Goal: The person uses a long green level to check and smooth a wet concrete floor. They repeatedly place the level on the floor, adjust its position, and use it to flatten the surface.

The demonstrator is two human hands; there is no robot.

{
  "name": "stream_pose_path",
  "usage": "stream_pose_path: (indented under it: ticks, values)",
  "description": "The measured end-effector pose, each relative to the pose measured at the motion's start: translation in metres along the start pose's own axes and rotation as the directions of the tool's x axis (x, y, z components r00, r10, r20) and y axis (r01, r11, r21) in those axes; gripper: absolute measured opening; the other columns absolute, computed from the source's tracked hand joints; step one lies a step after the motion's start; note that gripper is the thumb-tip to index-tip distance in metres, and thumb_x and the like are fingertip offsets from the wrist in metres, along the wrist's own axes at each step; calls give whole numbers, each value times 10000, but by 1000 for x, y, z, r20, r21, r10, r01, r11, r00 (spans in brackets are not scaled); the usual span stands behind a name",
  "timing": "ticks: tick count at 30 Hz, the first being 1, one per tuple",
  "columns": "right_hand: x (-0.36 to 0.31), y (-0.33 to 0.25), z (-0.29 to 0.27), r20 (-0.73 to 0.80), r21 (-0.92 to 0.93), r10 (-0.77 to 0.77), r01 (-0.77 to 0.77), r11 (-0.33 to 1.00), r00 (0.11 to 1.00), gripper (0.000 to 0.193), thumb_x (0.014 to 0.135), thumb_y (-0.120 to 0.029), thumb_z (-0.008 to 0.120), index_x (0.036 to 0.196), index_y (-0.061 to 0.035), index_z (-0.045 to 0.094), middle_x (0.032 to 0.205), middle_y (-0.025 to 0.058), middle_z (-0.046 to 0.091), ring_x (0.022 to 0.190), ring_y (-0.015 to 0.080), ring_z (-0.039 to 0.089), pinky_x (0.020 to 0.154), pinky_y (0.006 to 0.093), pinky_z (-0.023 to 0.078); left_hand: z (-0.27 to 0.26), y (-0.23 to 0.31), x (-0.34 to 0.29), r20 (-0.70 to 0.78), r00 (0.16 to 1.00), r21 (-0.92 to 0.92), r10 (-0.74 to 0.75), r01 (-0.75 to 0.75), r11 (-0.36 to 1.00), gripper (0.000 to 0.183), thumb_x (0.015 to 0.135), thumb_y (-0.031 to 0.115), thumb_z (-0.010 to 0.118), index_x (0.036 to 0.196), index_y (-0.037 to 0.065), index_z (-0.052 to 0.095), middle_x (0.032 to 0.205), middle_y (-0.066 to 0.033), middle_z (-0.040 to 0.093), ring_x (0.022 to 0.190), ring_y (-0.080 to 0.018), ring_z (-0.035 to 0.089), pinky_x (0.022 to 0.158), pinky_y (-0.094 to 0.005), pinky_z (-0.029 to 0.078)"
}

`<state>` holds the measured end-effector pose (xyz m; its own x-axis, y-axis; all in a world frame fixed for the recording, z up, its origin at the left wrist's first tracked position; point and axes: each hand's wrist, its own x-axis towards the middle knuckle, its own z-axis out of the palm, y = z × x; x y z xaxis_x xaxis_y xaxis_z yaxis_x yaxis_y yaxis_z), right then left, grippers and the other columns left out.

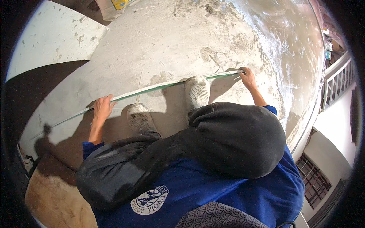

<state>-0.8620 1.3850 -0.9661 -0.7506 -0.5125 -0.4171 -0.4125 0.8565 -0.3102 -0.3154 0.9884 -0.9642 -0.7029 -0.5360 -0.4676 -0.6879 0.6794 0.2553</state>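
A long, thin strip point(156, 87), pale on top with a green edge, runs across in front of my shoes, low over the grey concrete floor point(152, 45). Its exact kind I cannot tell. My left hand point(102, 108) is closed round the strip on the left, where a thin length of it seems to carry on past the hand. Over on the right, my right hand point(248, 78) grips the strip's end between thumb and fingers. Both forearms reach forward past my bent knees. The strip passes close by the toe of my dusty right shoe point(197, 92); my left shoe point(140, 117) stands nearer.
At upper left a pale, speckled block point(57, 36) casts a dark shadow. A bag point(111, 8) lies beyond it. Wet-looking floor point(296, 49) spreads at right, towards a white railing point(338, 81). A brown board-like surface point(53, 193) is at lower left.
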Motion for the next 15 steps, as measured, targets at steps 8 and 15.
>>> stream_pose_path:
  ticks: [8, 15]
  values:
    - [-1, -48, -13, -32, -464, -374, 317, 827, 927, 330, 807, -205, 694, 1131, -173, 645, 1178, 61, 592, 1215, 289, 496, 1052, 502, 307, 21, 19, 8, -262, 951, 185, 165, -119, 976, 352, 757, 166, 766, 1054, 94, 592, 929, -107, 600, 920, -307, 598, 810, -430, 449]
    - [20, -14, -19, -95, -581, -180, 92, 809, 979, 310, 818, -228, 719, 1097, -159, 604, 1089, 65, 613, 1117, 296, 565, 937, 513, 376, 25, 49, 10, -326, 914, 34, 242, -245, 969, 461, 736, 197, 790, 1130, 89, 578, 1059, -115, 553, 1041, -307, 524, 883, -439, 405]
